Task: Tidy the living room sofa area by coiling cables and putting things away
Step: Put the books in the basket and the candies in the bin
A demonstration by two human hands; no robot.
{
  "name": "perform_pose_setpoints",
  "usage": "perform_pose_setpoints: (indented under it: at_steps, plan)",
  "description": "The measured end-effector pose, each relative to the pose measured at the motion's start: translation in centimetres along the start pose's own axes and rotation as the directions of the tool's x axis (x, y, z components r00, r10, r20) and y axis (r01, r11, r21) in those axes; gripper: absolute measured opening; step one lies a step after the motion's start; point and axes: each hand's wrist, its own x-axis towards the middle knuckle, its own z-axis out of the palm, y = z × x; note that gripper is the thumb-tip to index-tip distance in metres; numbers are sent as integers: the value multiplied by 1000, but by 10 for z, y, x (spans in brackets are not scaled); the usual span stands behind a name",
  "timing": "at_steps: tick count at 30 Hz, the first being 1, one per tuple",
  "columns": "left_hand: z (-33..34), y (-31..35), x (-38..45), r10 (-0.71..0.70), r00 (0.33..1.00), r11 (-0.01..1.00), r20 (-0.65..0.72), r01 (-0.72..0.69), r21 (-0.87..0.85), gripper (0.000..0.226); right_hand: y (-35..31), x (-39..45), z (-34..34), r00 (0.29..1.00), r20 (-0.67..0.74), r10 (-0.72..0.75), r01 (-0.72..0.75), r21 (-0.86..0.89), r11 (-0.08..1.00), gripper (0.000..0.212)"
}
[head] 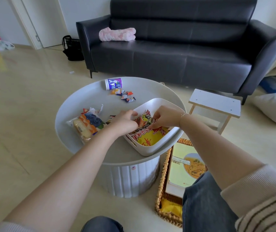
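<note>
At centre of the round bench [83, 101], a white bin [152, 148] is seen at its 4 o'clock edge, holding a red-and-yellow snack packet [150, 136]. A smaller packet [144, 120] above it is pinched by the curled fingers of both the left hand [125, 122] and right hand [164, 117]. Wrapped bread [87, 126] lies at 9 o'clock, candies [125, 96] and a yogurt cup [113, 83] at 12.

Sofa [167, 59] smooth dark leather-look; basket [163, 171] woven wicker; snack packets [148, 131] glossy; bin [159, 146] smooth white plastic.
</note>
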Motion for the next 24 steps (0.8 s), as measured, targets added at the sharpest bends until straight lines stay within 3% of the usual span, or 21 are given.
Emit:
perform_pose_setpoints:
  at_steps: [4,6,7,9,11,13,17,20,24]
  plan:
    - [3,-16,1,87,990,994,-113,-94,-58,53,-2,-4,-5,999,6,33,-34,78,996,42]
    - [0,-25,1,118,979,988,-165,-132,-82,51,-3,-9,-13,989,-140,39,-21,128,992,32]
    - [-3,-29,0,131,974,984,-182,-150,-93,49,-3,-10,-17,956,-289,49,-12,127,992,27]
    - [-12,-36,-1,157,967,978,-202,-181,-105,46,1,-11,-23,818,-569,82,-2,140,990,27]
    - [-24,-45,-1,179,967,976,-183,-198,-93,46,5,-11,-28,725,-675,138,9,209,978,28]
    - [-37,-53,0,197,971,977,-136,-206,-56,44,9,-6,-27,732,-657,179,-24,237,971,30]
    - [-49,-61,0,194,978,981,-74,-193,19,41,19,8,-13,872,-459,171,-123,132,984,27]
    - [-50,-64,4,182,982,983,-38,-181,38,40,28,26,0,927,-361,106,-77,92,993,27]
    - [-47,-64,14,131,991,990,-2,-130,61,31,33,50,4,942,-334,24,26,145,989,42]
